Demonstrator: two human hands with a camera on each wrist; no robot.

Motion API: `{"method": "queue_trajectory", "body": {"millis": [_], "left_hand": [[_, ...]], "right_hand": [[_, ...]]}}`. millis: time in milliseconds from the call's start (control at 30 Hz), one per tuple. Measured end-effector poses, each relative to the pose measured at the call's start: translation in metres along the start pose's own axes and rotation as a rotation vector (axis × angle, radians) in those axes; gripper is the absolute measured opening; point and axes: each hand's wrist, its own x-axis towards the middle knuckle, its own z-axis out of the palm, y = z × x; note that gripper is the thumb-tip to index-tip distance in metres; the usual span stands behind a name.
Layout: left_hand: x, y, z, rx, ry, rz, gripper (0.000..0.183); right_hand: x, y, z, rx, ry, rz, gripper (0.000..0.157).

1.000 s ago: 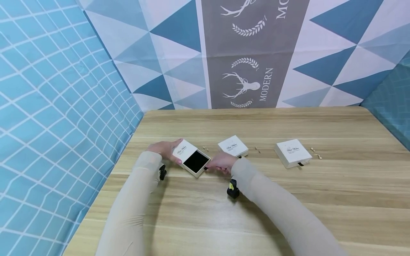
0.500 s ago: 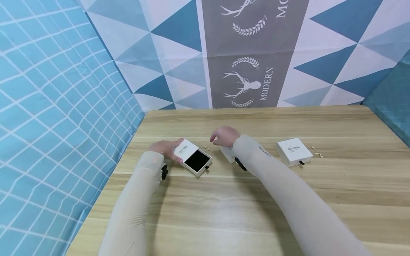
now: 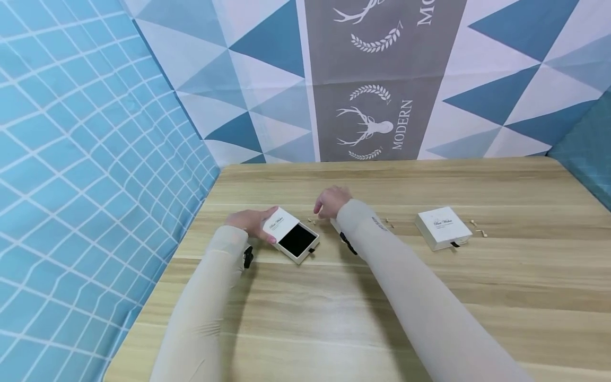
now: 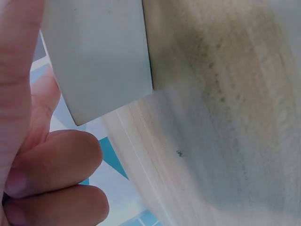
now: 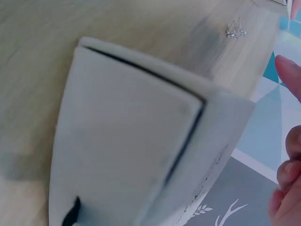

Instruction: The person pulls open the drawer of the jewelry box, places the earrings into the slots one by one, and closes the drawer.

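At the table's left, my left hand [image 3: 249, 222] grips the white sleeve of a drawer-style gift box [image 3: 280, 224]. Its drawer is pulled partway out, showing a black lining [image 3: 298, 241] and a dark pull tab. In the left wrist view, the box's side [image 4: 101, 56] lies against the fingers. My right hand [image 3: 332, 202] hovers just right of a small pair of earrings [image 3: 312, 221], fingers loosely bent with nothing visible between them. Sparkly stones and thin posts mark the earrings [image 5: 235, 31] in the right wrist view. The right forearm mostly hides a closed middle box [image 5: 122, 127].
A third white box [image 3: 443, 227], closed with a black tab, stands to the right. Small earrings [image 3: 479, 228] lie beside it, and more small pieces [image 3: 389, 223] lie right of the middle box. Patterned cloth [image 3: 267, 79] hangs behind the wooden table [image 3: 305, 318].
My right hand has let go of the left box's pull tab and moved up and back, over the middle box towards the earrings. The left hand keeps its grip; the drawer stays partway out.
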Motion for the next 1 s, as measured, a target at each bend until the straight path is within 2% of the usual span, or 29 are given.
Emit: {"method": "queue_trajectory", "body": {"millis": [233,467,667,1000], "left_hand": [[-0.004,-0.002,-0.001,-0.019,-0.010,-0.016,0.105],[-0.002,-0.003,-0.001,-0.053,-0.016,-0.025,0.106],[0.001,-0.006,0.001,-0.039,-0.011,-0.027,0.107],[0.000,-0.003,0.002,-0.049,-0.004,-0.028,0.106]], "right_hand": [[0.007,-0.008,0.006,-0.049,-0.007,0.042,0.022],[0.010,-0.012,0.016,-0.165,-0.004,0.032,0.015],[0.010,-0.017,0.017,-0.180,-0.021,0.033,0.018],[0.012,-0.014,0.028,-0.197,-0.023,0.024,0.015]]}}
